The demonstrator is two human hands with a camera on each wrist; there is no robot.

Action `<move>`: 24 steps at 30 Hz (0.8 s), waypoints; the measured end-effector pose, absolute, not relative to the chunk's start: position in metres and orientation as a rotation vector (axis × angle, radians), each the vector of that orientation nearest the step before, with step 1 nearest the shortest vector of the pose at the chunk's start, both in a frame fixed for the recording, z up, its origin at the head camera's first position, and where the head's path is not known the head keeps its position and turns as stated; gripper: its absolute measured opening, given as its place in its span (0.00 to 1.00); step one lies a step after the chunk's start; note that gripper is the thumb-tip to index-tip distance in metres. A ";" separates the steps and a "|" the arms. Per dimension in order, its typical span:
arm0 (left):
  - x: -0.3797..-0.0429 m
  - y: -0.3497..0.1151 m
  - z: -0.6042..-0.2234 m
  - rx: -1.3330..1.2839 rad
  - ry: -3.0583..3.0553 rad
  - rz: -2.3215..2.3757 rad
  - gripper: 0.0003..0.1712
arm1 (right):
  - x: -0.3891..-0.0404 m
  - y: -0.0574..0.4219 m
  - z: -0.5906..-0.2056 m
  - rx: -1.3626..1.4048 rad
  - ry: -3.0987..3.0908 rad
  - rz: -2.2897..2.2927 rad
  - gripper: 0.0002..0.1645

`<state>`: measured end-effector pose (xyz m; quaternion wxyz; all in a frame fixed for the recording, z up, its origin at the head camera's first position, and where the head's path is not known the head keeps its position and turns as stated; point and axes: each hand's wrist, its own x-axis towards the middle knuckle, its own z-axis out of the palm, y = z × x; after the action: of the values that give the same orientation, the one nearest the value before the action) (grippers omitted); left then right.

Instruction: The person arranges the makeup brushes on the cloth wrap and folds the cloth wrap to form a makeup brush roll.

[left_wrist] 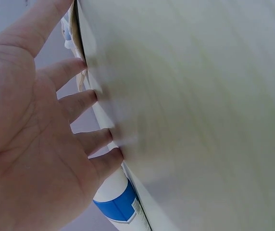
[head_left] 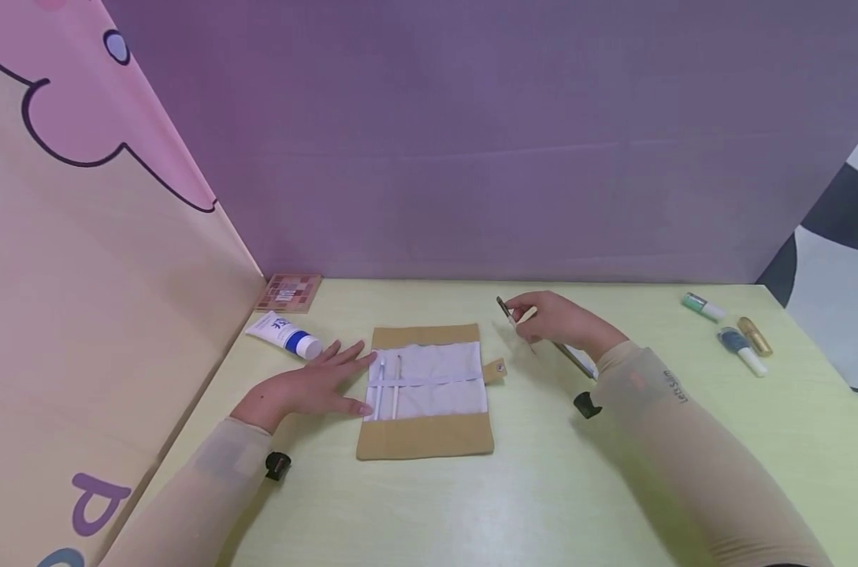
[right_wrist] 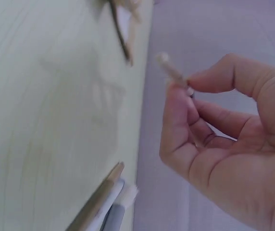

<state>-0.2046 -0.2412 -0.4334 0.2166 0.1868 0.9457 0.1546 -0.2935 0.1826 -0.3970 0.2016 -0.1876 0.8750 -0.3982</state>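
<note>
A tan roll-up pouch (head_left: 429,438) lies unrolled on the table, its pale lining facing up. Two slim white sticks (head_left: 397,390) sit under its cross band at the left. My left hand (head_left: 310,389) is spread flat at the pouch's left edge, thumb and forefinger tips on that edge, the other fingers over the table. Right of the pouch, my right hand (head_left: 562,321) pinches a thin brush-like stick (head_left: 503,306) between thumb and fingertips, its dark end up and to the left. The right wrist view shows a blurred pale end of this stick (right_wrist: 172,70).
Beneath my right hand lie several slim sticks (head_left: 577,361), one a white-bristled brush (right_wrist: 129,193). Left are a white tube (head_left: 276,331) and a palette (head_left: 290,293). At right lie nail polish bottles (head_left: 742,350) and a gold tube (head_left: 755,336). A snap tab (head_left: 495,371) sticks out from the pouch.
</note>
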 end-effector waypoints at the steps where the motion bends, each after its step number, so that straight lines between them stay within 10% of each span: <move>1: -0.205 -0.241 -0.434 0.519 2.619 0.429 0.61 | -0.293 0.182 -0.396 -0.521 2.411 -1.164 0.38; 24: -0.205 -0.243 -0.434 0.530 2.630 0.427 0.60 | -0.288 0.129 -0.382 -0.554 2.055 -1.602 0.55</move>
<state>-0.2051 -0.2431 -0.4343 0.2111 0.1906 0.9463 0.1536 -0.2880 0.1288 -0.3819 0.2365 -0.2019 0.7497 -0.5842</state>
